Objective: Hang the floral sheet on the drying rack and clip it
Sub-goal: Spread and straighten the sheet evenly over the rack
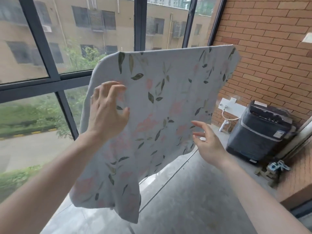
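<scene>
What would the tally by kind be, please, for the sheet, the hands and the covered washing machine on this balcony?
Floral sheet: 1
Hands: 2, the left hand and the right hand
Covered washing machine: 1
Total: 4

We saw a matt, soft cloth floral sheet, a rough brick wall, a smooth, faintly glossy concrete floor and painted metal window frames.

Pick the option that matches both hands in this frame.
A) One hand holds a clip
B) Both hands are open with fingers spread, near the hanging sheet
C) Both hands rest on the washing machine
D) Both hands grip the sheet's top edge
B: the left hand and right hand show spread fingers, holding nothing, by the draped floral sheet.
</scene>
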A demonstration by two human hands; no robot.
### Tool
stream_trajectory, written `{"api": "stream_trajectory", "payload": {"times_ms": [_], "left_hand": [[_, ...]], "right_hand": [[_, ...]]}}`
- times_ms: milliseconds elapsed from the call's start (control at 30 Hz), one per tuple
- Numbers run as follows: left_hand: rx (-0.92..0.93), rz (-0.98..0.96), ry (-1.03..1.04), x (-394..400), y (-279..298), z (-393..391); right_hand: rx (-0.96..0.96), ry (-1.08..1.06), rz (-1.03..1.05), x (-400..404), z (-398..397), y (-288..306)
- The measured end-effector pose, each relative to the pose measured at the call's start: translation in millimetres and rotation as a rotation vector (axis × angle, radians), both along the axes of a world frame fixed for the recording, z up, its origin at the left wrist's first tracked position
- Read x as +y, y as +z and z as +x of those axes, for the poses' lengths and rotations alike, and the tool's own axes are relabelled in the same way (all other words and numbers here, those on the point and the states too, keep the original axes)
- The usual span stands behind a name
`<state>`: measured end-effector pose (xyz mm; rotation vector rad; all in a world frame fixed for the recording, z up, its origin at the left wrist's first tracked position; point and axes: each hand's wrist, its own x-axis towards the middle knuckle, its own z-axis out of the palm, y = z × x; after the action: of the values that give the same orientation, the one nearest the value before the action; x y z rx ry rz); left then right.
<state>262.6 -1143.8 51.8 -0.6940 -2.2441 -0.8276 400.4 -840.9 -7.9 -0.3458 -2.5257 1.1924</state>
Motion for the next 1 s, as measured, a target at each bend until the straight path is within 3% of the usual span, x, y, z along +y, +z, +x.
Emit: {"api": "stream_trajectory", "payload": {"times_ms": [100, 233, 1000], "left_hand": [[-0.172, -0.206, -0.168, 32.4, -4.6, 25.1], [-0.282, -0.442, -0.211, 79.5, -9.9, 32.8], [-0.217, -0.488, -0.359, 453.1, 25.2, -139.1]], "right_hand": [[-0.001, 0.048, -0.013, 28.0, 9.0, -1.4], [0.019, 0.099, -0.062, 66.2, 15.5, 0.3], [0.077, -0.06, -0.034, 385.0, -100.0, 38.9]]}}
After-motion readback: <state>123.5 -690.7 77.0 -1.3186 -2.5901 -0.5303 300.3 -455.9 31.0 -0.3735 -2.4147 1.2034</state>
